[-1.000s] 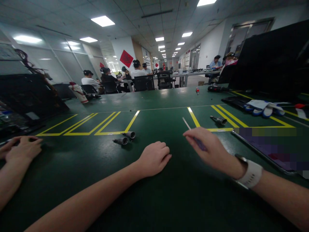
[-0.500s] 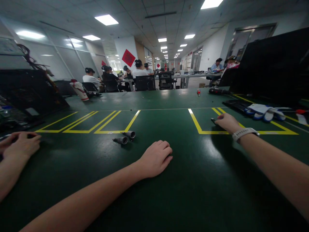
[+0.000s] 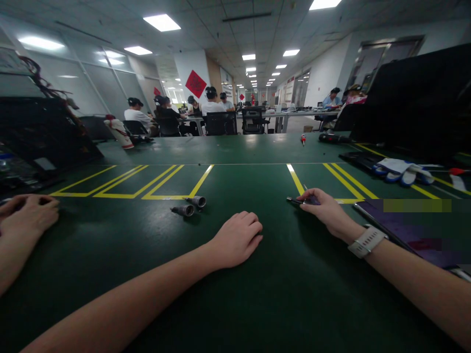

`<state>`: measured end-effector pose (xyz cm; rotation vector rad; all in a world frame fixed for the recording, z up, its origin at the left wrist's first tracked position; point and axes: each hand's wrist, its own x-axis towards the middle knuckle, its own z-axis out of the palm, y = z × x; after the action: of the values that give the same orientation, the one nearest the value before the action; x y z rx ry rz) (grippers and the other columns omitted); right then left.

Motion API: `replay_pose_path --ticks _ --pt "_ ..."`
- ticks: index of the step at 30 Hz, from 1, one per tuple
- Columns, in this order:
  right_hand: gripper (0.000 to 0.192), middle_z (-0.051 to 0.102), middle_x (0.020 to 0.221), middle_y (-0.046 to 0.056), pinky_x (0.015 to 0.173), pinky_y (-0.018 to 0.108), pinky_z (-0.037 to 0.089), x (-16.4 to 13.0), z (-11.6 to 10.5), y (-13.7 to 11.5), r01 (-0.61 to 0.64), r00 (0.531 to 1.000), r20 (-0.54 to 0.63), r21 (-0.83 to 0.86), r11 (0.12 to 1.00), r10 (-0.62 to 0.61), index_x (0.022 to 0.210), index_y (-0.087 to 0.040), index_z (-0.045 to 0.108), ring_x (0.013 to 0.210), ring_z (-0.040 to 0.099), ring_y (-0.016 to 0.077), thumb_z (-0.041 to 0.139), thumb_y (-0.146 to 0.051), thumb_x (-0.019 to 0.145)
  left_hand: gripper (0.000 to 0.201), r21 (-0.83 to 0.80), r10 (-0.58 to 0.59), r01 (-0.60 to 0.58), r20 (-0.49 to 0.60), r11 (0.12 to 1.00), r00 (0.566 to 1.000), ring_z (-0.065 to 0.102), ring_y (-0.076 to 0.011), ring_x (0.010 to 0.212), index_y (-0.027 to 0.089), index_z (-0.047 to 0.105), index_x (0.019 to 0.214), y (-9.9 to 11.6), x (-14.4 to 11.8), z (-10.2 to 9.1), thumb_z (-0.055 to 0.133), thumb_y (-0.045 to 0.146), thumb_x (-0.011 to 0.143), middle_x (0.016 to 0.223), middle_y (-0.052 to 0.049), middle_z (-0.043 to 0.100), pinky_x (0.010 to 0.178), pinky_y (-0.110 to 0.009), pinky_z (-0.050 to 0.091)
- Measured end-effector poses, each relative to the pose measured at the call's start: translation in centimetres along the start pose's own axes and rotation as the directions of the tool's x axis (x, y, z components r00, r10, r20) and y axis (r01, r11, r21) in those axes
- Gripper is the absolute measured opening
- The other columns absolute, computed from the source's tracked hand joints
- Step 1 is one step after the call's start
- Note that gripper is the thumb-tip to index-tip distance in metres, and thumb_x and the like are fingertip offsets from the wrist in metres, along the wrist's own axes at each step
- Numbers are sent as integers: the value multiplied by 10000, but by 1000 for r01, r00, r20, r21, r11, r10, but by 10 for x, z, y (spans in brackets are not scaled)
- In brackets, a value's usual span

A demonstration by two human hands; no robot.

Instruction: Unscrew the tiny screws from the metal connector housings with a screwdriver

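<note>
Green tabletop (image 3: 235, 304) with yellow lines (image 3: 200, 182) taped across it. Left hand (image 3: 237, 239) resting palm down near the middle, fingers loosely curled, holding nothing. 2 sockets (image 3: 191, 206) lying just ahead and to the left of it, close together, clear of the hand. Right hand (image 3: 324, 208) out to the right with a white watch (image 3: 367, 241) on the wrist, fingers pinched around a small dark tool (image 3: 294, 200) held low at the tabletop, its tip sticking out to the left of the fingertips; can't tell exactly what kind of tool, too small and dark. Just right of that wrist, a flat dark tablet (image 3: 412, 230), partly blurred out. Further right, white and blue gloves (image 3: 401, 171). Far left edge, somebody else's hand (image 3: 27, 215) flat on the tabletop, well apart from the sockets. Small red screwdriver (image 3: 302, 139) way back on the far side, plus people seated at other tables in the background.
</note>
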<state>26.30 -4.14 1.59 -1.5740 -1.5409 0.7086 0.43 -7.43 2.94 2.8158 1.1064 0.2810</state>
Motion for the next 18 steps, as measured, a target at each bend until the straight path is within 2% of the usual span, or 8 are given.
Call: replay_pose_path --ticks 3,8,10,15,18 --pt "192 616 1009 73 788 415 455 -30 13 -20 37 991 128 31 999 -41 924 -184 577 921 581 233 569 -187 732 183 3 -17 17 -3 1000 1000 496 -185 904 178 547 952 3 1 0 412 287 893 1008 -59 542 798 -342 428" --pt "212 616 929 36 812 372 442 -71 39 -40 111 969 214 63 992 -122 907 -189 557 885 578 197 538 -100 715 328 -55 20 -20 -13 998 1000 498 -209 948 170 515 1059 17 1 0 471 421 852 1071 -77 536 821 -370 436" --pt "240 609 903 24 795 354 449 -83 45 -45 92 964 239 115 989 -118 904 -192 541 857 579 183 508 -57 709 409 -84 46 -46 1 995 999 499 -215 951 168 503 1085 23 0 1 538 461 801 1086 -78 534 826 -374 438" --pt "243 606 934 29 779 347 467 -97 42 -52 -1 948 314 192 981 -60 942 -195 526 865 582 181 496 -70 737 358 -94 2 -1 6 996 1000 513 -215 920 168 528 1022 37 2 -2 596 396 756 1039 -66 547 799 -364 450" --pt "250 597 1056 52 867 387 453 -97 32 -49 -61 955 297 243 968 -15 1022 -205 519 988 569 201 506 -148 778 359 -97 -23 25 24 995 999 522 -219 949 187 523 1063 44 4 -5 579 394 775 1093 -62 530 800 -364 456"
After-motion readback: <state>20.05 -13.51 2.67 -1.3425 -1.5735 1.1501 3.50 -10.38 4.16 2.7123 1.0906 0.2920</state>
